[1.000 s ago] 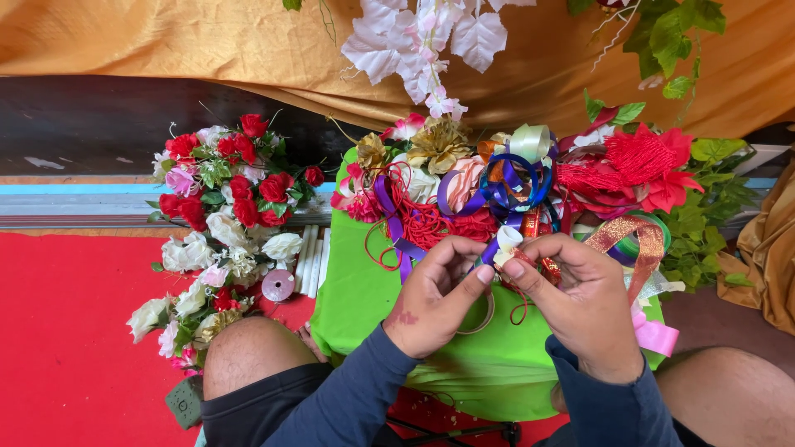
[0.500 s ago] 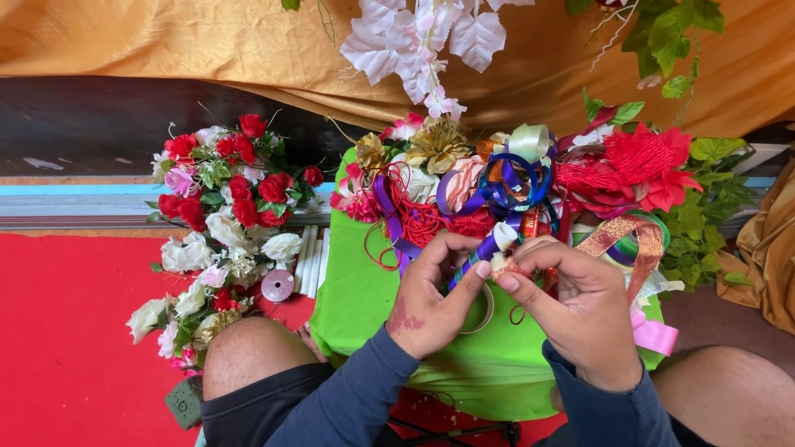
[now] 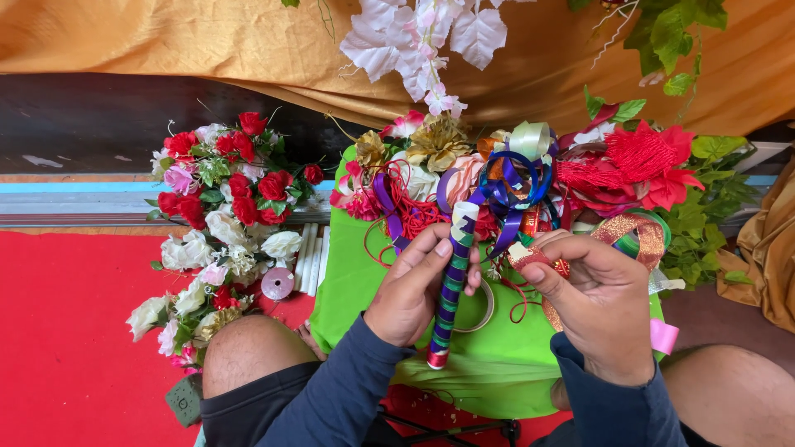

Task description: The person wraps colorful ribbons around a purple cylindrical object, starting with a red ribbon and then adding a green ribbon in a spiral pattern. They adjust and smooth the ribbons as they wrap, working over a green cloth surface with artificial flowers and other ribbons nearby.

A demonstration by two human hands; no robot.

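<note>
My left hand (image 3: pixel 414 285) grips a stick wrapped in purple, green and white ribbon (image 3: pixel 447 302), held nearly upright over the green cloth (image 3: pixel 356 273). A blue curled ribbon bow (image 3: pixel 509 186) sits at the stick's top end. My right hand (image 3: pixel 600 302) is closed beside it, pinching a small red glittery piece (image 3: pixel 530 255) near the top of the stick. A clear tape ring (image 3: pixel 479 308) lies on the cloth behind the stick.
A pile of artificial flowers and ribbons (image 3: pixel 513 170) crowds the far side of the green cloth. A bunch of red, white and pink artificial roses (image 3: pixel 224 215) lies on the red mat (image 3: pixel 66 331) at left, with a small pink spool (image 3: pixel 277 283). Orange fabric (image 3: pixel 207 50) hangs behind.
The wrapped stick has come up into clear view in my left hand, standing more upright. My right hand has shifted right and now pinches the red glittery piece.
</note>
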